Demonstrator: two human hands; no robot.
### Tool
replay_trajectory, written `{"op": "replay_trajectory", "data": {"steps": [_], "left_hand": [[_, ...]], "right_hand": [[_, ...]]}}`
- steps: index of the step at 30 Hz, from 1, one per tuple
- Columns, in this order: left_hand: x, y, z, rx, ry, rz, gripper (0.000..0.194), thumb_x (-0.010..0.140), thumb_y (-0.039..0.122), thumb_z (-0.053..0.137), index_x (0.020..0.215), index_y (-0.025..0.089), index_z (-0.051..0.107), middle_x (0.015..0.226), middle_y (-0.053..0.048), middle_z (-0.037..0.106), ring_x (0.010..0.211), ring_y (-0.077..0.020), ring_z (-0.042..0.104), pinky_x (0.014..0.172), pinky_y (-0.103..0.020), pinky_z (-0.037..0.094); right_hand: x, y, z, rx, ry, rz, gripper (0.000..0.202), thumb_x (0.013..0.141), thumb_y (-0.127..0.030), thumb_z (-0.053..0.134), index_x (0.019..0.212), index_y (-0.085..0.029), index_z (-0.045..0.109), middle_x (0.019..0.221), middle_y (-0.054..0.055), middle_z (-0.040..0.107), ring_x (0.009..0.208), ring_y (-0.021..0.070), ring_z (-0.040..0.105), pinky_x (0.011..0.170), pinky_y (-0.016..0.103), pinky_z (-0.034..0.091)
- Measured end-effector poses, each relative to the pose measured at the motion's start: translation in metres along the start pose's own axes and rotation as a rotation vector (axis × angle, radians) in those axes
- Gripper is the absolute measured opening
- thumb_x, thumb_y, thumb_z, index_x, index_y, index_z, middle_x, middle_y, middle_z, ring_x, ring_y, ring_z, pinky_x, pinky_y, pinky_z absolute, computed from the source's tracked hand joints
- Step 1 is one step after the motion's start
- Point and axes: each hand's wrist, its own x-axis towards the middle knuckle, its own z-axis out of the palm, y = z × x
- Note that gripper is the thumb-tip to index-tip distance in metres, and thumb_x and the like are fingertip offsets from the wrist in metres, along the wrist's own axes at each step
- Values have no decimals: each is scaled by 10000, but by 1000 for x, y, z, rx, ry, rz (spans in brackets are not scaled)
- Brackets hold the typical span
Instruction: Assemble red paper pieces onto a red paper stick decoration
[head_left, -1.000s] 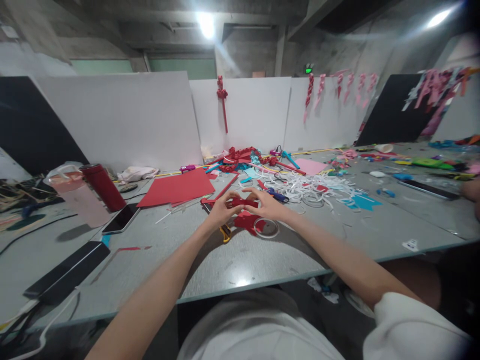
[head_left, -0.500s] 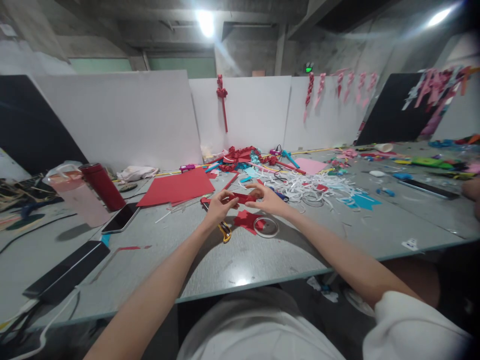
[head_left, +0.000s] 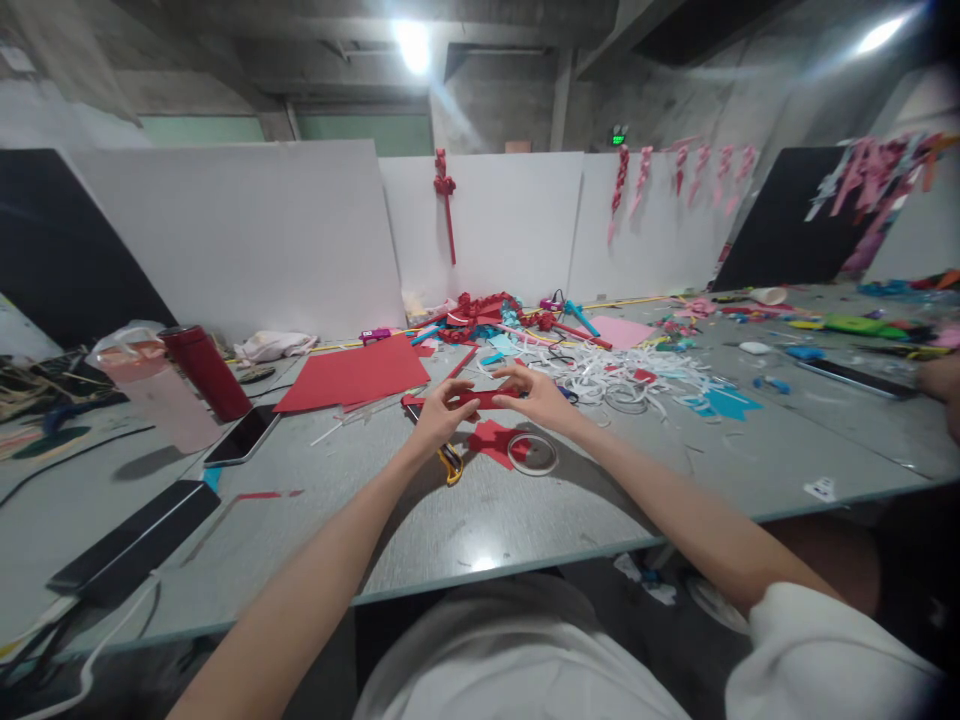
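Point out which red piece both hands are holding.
The narrow red strip, held between the left hand and the right hand; the big red sheet and smaller red scrap lie on the table.

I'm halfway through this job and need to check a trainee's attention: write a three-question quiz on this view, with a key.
1. Multiple choice: what do the left hand and right hand hold between them?
(a) a white ring
(b) a red strip
(c) a blue strip

2. True or false: the yellow-handled tool is gripped in the right hand.

3. Fill in: in the picture, just right of the pale pink bottle is a red ____.

Key:
1. b
2. False; the yellow-handled tool lies on the table near the left hand.
3. flask
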Motion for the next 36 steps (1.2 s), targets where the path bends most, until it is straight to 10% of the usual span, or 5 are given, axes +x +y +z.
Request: {"op": "replay_trajectory", "data": {"steps": [36], "left_hand": [[-2, 2, 3, 34, -85, -32, 433, 789, 407, 792, 1117, 142, 692, 875, -67, 746, 715, -165, 701, 716, -309, 581]], "right_hand": [[2, 5, -2, -81, 18, -77, 333, 851, -391, 713, 1145, -235, 706, 1078, 56, 735, 881, 201, 685, 808, 346, 548]]}}
